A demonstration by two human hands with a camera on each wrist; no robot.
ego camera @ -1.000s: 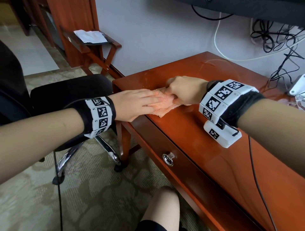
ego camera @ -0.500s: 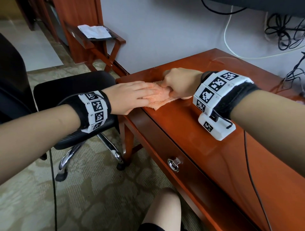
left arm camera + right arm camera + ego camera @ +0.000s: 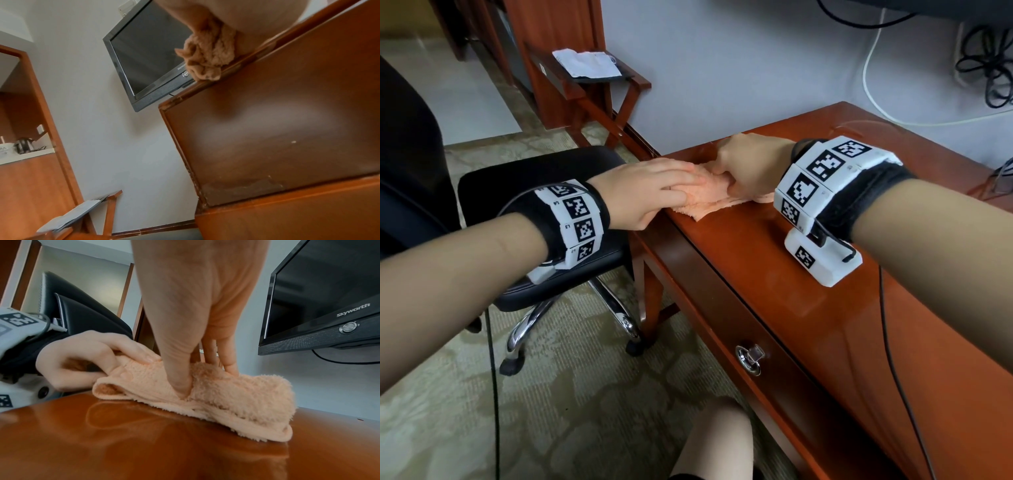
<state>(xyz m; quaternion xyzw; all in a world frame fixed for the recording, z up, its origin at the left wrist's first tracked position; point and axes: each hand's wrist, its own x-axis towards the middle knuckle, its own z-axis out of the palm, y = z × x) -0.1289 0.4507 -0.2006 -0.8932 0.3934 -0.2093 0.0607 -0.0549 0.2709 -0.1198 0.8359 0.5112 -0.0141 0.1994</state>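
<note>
A fluffy peach cloth lies bunched on the wooden desk, near its front left corner, with one end over the edge. My left hand lies on the cloth's left end, straight fingers on top and thumb beneath, pinching it. My right hand grips the cloth from above. In the right wrist view its thumb digs into the cloth and its fingers press behind the fold, with the left hand beside it. In the left wrist view the cloth bulges over the desk edge.
A black office chair stands left of the desk, under my left forearm. The desk front has a drawer with a metal knob. A folding rack with white paper stands by the wall. A TV and cables hang behind the desk.
Both hands and the cloth have slid a little toward the desk's left corner. The grips look the same.
</note>
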